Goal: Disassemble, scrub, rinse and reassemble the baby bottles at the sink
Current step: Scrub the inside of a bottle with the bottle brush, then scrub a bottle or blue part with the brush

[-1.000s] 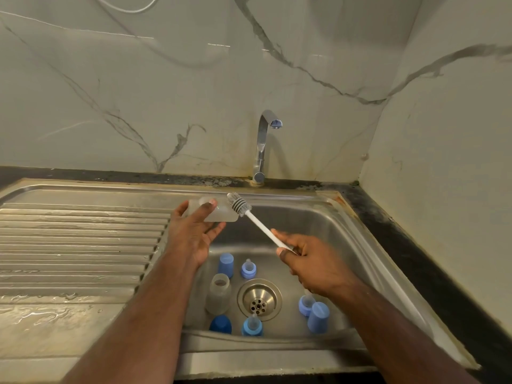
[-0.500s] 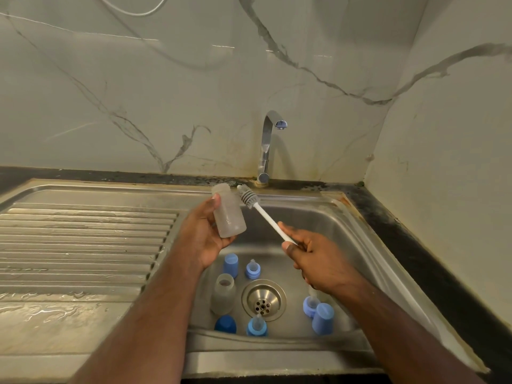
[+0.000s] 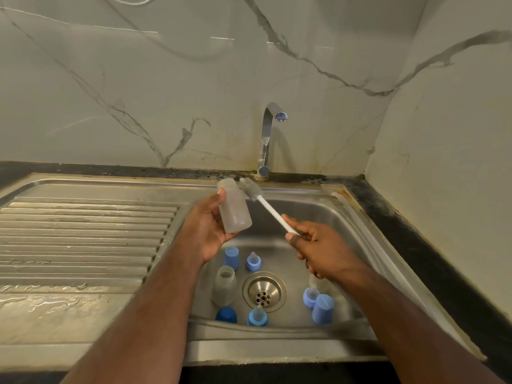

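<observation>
a: what is shown at the sink [image 3: 327, 217]?

b: the left hand [image 3: 206, 228] wraps its fingers round a cloudy bottle [image 3: 234, 209], held above the basin with the open neck tipped up and away. the right hand [image 3: 318, 248] pinches the white handle of a brush [image 3: 270, 207], whose grey bristle head sits just beside the neck, outside it.

a: and the other parts?

b: on the basin floor, around the drain [image 3: 263, 291]: a second clear bottle [image 3: 224, 286], blue caps [image 3: 322, 309] and blue collars with teats [image 3: 253, 261]. the tap [image 3: 267, 139] shows no stream.

a: how should the scrub be done well?

b: judging by this view, line the bristles up with the neck before pushing in, keep the bottle gripped firmly low on its body, then twist the handle so the head reaches base and shoulder. a wet bottle may slip, so work over the basin
</observation>
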The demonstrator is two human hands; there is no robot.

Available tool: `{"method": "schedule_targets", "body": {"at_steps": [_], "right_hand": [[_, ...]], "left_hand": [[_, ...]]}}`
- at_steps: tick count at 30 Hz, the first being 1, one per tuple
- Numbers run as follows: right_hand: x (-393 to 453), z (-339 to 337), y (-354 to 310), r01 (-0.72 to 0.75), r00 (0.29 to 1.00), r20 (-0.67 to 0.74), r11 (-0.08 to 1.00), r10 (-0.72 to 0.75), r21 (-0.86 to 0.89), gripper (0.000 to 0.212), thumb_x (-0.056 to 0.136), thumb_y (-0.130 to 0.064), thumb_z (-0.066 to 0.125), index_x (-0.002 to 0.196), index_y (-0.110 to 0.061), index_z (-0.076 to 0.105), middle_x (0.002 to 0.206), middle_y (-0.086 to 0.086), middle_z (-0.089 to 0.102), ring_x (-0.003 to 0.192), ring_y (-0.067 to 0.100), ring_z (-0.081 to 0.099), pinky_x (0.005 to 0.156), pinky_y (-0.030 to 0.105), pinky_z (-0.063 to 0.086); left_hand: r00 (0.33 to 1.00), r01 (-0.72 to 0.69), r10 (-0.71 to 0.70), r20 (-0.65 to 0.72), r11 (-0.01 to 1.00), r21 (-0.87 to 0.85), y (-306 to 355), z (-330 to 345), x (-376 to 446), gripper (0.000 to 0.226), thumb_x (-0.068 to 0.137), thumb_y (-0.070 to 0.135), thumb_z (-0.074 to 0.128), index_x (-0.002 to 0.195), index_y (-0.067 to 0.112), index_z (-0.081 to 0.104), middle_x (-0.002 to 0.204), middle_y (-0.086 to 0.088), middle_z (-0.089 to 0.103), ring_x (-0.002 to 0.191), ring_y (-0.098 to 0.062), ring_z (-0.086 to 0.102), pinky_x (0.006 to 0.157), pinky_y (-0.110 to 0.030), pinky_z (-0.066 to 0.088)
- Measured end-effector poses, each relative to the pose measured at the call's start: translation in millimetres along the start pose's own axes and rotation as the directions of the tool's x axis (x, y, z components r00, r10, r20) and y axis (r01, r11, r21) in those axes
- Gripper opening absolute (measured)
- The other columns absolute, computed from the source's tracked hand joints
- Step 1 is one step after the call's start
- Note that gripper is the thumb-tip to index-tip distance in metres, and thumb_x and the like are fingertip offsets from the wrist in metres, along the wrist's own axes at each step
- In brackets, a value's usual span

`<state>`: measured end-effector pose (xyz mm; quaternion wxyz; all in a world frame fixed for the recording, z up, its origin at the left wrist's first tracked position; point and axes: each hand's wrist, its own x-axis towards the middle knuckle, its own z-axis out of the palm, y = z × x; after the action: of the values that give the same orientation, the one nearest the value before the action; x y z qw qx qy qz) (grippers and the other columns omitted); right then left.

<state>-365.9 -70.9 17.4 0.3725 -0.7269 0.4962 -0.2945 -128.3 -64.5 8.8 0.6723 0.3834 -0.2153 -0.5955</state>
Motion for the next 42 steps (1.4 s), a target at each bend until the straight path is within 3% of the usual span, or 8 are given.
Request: {"method": "schedule_targets", "body": {"at_steps": [5, 8, 13, 19, 22, 26, 36, 42], "right_hand": [[11, -23, 14, -0.075, 0.994, -0.081, 0.997, 0.075, 0.010, 0.042, 0.102, -0.027, 0.054, 0.140, -0.046, 0.049, 0.071, 0.006, 0.057, 0.049, 0.012, 0.046, 0.045, 0.027, 0.041], [14, -32, 18, -0.051, 0.990, -0.137, 0.995, 0.039, -0.086, 0.043, 0.100, -0.028, 0.057, 0.141, -0.040, 0.051, 0.071, -0.008, 0.056, 0.053, 0.007, 0.048, 0.051, 0.022, 0.040], [20, -45, 26, -0.081, 0.980, -0.197, 0.975, 0.039, -0.206, 0.045, 0.096, -0.030, 0.059, 0.141, -0.035, 0.056, 0.098, -0.008, 0.065, 0.076, 0.009, 0.059, 0.071, 0.028, 0.049], [18, -50, 30, -0.135, 0.984, -0.153, 0.949, 0.094, -0.286, 0.034, 0.095, -0.016, 0.057, 0.128, -0.022, 0.064, 0.099, 0.002, 0.066, 0.085, 0.019, 0.063, 0.074, 0.032, 0.051], [21, -51, 32, -0.138, 0.984, -0.150, 0.947, 0.098, -0.291, 0.037, 0.094, -0.013, 0.057, 0.129, -0.023, 0.063, 0.104, 0.004, 0.068, 0.088, 0.019, 0.062, 0.072, 0.028, 0.046], [24, -49, 34, -0.161, 0.980, -0.164, 0.943, 0.117, -0.292, 0.039, 0.094, -0.013, 0.056, 0.131, -0.023, 0.062, 0.112, 0.006, 0.070, 0.091, 0.019, 0.061, 0.076, 0.029, 0.046], [26, -46, 35, -0.167, 0.984, -0.123, 0.924, 0.133, -0.343, 0.043, 0.092, -0.014, 0.054, 0.132, -0.026, 0.061, 0.109, 0.004, 0.069, 0.096, 0.024, 0.065, 0.087, 0.038, 0.056], [28, -44, 37, -0.173, 0.984, -0.101, 0.922, 0.147, -0.347, 0.038, 0.092, -0.012, 0.054, 0.126, -0.024, 0.064, 0.079, -0.005, 0.061, 0.075, 0.018, 0.062, 0.068, 0.032, 0.053]], "left_hand": [[0.999, -0.051, 0.048, 0.018, 0.980, 0.195, -8, 6, -1, 0.039, 0.095, 0.018, 0.067, 0.132, 0.017, 0.057, 0.128, -0.013, 0.066, 0.115, -0.031, 0.066, 0.088, -0.050, 0.059], [0.997, -0.072, 0.063, 0.035, 0.903, 0.424, -27, 19, 2, 0.038, 0.094, 0.012, 0.069, 0.130, 0.019, 0.060, 0.127, -0.007, 0.066, 0.113, -0.024, 0.066, 0.089, -0.041, 0.059], [0.980, -0.190, 0.150, 0.132, 0.493, 0.849, -50, 43, 21, 0.041, 0.084, 0.020, 0.081, 0.119, 0.025, 0.060, 0.107, 0.013, 0.063, 0.098, -0.006, 0.061, 0.070, -0.021, 0.048], [0.980, -0.195, 0.053, 0.192, 0.061, 0.979, -84, 67, 54, 0.052, 0.077, 0.024, 0.086, 0.122, 0.020, 0.060, 0.113, 0.004, 0.064, 0.103, -0.018, 0.061, 0.083, -0.029, 0.045], [0.978, -0.208, -0.004, 0.208, -0.062, 0.976, -101, 79, 67, 0.060, 0.076, 0.022, 0.086, 0.129, 0.017, 0.059, 0.123, -0.004, 0.064, 0.108, -0.022, 0.060, 0.081, -0.028, 0.043], [0.979, -0.205, -0.042, 0.201, -0.144, 0.968, -118, 81, 79, 0.063, 0.077, 0.020, 0.086, 0.134, 0.017, 0.057, 0.130, -0.006, 0.064, 0.119, -0.026, 0.060, 0.089, -0.031, 0.047], [0.985, -0.173, -0.052, 0.166, -0.199, 0.965, -139, 58, 99, 0.068, 0.078, 0.017, 0.085, 0.139, 0.016, 0.054, 0.132, -0.008, 0.064, 0.116, -0.028, 0.063, 0.095, -0.034, 0.051], [0.989, -0.138, -0.074, 0.128, -0.151, 0.979, -143, 50, 106, 0.071, 0.080, 0.015, 0.082, 0.143, 0.015, 0.050, 0.132, -0.010, 0.065, 0.111, -0.031, 0.067, 0.095, -0.038, 0.054]]}}
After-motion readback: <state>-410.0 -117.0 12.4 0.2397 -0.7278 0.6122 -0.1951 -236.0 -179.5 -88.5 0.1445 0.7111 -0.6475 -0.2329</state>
